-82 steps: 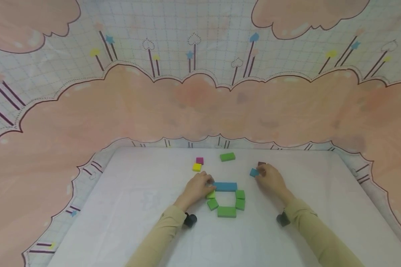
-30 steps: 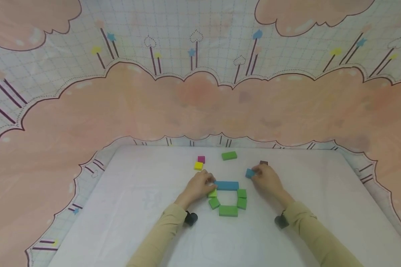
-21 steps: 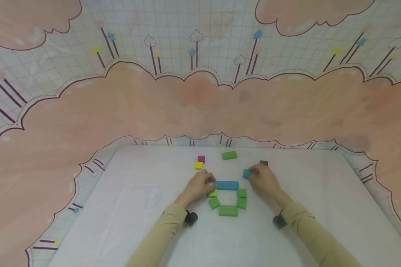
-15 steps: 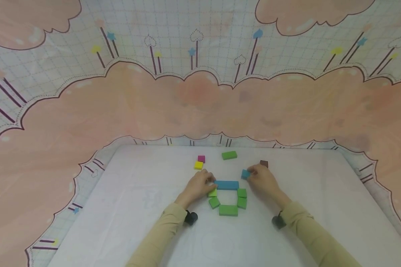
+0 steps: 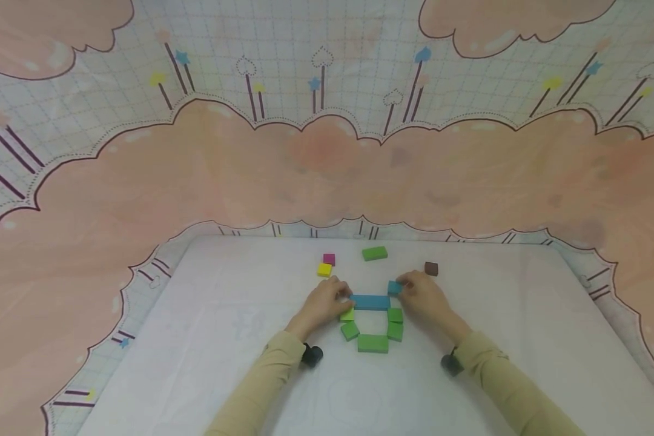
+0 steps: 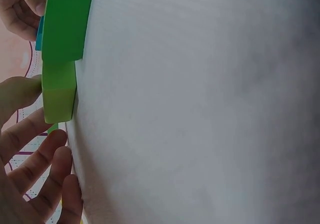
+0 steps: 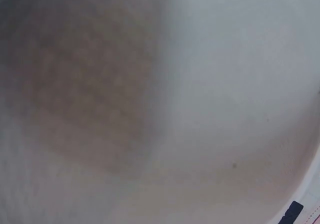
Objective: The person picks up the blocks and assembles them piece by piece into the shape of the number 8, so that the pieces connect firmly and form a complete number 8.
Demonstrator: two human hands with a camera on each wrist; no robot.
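In the head view my right hand (image 5: pixel 427 300) pinches a small blue block (image 5: pixel 394 287) just behind the right end of a long blue block (image 5: pixel 370 302). My left hand (image 5: pixel 321 304) holds the long block's left end between thumb and index finger; its other fingers are spread loosely in the left wrist view. A light green block (image 6: pixel 60 92) stands close by those fingertips, beside a larger green block (image 6: pixel 67 24). Several green blocks, among them a wide one (image 5: pixel 373 343) at the front, form a ring with the long blue block. Blurred skin fills much of the right wrist view.
Behind the ring lie a magenta block (image 5: pixel 329 259), a yellow block (image 5: pixel 324 270) and a green oblong block (image 5: pixel 374 253). A dark brown block (image 5: pixel 431 268) is beyond my right hand. A cloud-patterned cloth (image 5: pixel 327 169) hangs behind the white table (image 5: pixel 223 290).
My right hand has carried the small blue block leftward and slightly nearer, from beside the brown block to the long blue block's right end. My left hand has stayed in place.
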